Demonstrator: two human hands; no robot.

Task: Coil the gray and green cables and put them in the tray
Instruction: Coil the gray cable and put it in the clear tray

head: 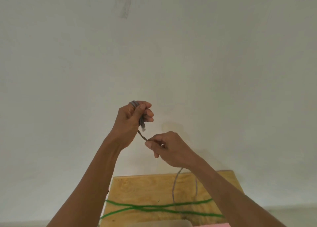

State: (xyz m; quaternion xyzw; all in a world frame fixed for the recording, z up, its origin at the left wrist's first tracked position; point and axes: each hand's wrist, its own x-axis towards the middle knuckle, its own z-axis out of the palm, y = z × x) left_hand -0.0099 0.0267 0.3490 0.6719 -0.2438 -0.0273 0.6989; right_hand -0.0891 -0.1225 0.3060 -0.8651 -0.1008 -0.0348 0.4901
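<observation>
A person's left hand (133,122), raised in front of a pale wall (171,55), has its fingers curled round a small bundle of gray cable (142,123) loops, the thumb pressed against the strands; the top of the loops shows above the knuckles and a connector end hangs just below the fist. Just beside and lower, the right hand (169,148) pinches the same cable between thumb and forefinger, its other fingers loosely curled. A short taut stretch of cable joins the two hands.

From under the right wrist the gray cable drops in two slack strands to a wooden table (145,187), where its lower run is faint and hard to follow. The green cable (154,207) lies uncoiled on the tabletop, its strands crossing near the middle; one end runs off the table's left edge and down out of view, the other passes beneath the right forearm.

The hands are well above the tabletop, with open air around them and nothing near on either side. The table's far edge sits against the wall; its left edge is in view, while the right forearm covers part of the right edge.

At the bottom margin a gray, rounded-cornered object (163,224), possibly the tray, is cut off, so its contents cannot be told. Next to it a pink strip (212,225) is likewise cropped. A blurred gray mark (124,7) at the top of the wall cannot be identified.
</observation>
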